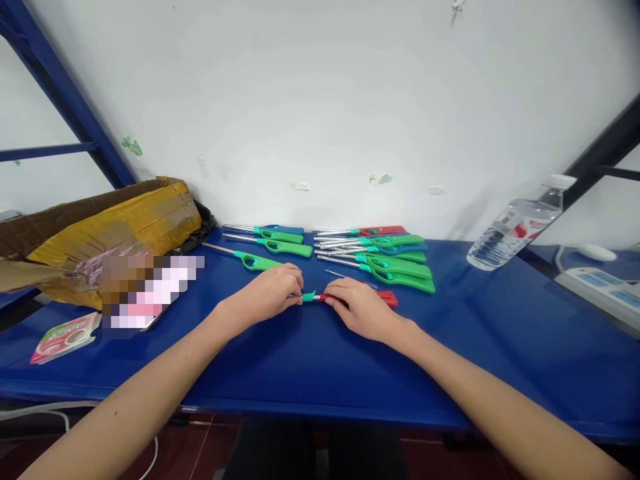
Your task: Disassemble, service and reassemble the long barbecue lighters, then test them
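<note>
On the blue table (310, 373) both my hands meet over one long-nosed lighter. My left hand (273, 292) is curled and pinches its teal part (309, 296). My right hand (359, 308) is closed over its red handle (387, 298), which sticks out to the right. The lighter lies low on the table surface between the two hands. Just behind them lies a pile of green lighters (385, 257) with metal tubes pointing left, and a single green lighter (250, 259) lies near my left hand.
A taped cardboard box (100, 233) sits at the left with a blurred patch (150, 290) and a tape packet (65, 337) in front. A water bottle (520, 230) lies at the right, beside a white power strip (600, 290). A white wall stands behind.
</note>
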### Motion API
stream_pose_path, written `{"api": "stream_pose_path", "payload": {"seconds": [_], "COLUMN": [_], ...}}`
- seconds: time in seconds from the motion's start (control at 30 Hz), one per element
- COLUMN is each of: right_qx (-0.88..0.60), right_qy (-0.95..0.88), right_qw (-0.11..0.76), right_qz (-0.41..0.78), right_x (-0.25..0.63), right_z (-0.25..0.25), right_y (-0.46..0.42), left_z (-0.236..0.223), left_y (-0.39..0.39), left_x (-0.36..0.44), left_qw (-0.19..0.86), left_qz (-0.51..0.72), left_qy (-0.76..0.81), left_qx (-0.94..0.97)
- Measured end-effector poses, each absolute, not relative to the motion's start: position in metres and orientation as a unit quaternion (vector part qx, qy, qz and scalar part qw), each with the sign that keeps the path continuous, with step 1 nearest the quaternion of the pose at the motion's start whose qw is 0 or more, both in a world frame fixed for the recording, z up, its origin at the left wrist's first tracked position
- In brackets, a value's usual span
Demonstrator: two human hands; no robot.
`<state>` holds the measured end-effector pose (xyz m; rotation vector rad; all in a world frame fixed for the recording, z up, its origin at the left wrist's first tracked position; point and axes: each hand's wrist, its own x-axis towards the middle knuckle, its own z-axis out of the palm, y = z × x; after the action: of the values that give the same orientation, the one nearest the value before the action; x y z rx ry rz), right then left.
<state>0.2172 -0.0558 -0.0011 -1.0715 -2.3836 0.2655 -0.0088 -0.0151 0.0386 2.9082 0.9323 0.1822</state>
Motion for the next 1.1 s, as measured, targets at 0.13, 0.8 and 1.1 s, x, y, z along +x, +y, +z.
{"api": "stream_pose_path", "payload": {"seconds": [0.13, 0.8, 1.1], "right_qx": [-0.393, -0.417, -0.391], "right_qy": [-0.874, -0.863, -0.900], "right_qw": [0.266, 0.264, 0.191], "right_qz": [0.104, 0.110, 0.035], "right_x": [0.217, 0.220, 0.241], "right_z": [-0.003, 0.001, 0.013], "right_y": [-0.055, -0.054, -0.050], "left_z": [0.039, 0.041, 0.044], "left_y": [-0.015, -0.017, -0.014], "left_x": [-0.009, -0.010, -0.015], "left_qw": [0.051, 0.034, 0.032], "left_qz": [0.062, 0.049, 0.045], "left_qy": [0.307, 0.298, 0.310], "left_qx": [0.948, 0.953, 0.949]}}
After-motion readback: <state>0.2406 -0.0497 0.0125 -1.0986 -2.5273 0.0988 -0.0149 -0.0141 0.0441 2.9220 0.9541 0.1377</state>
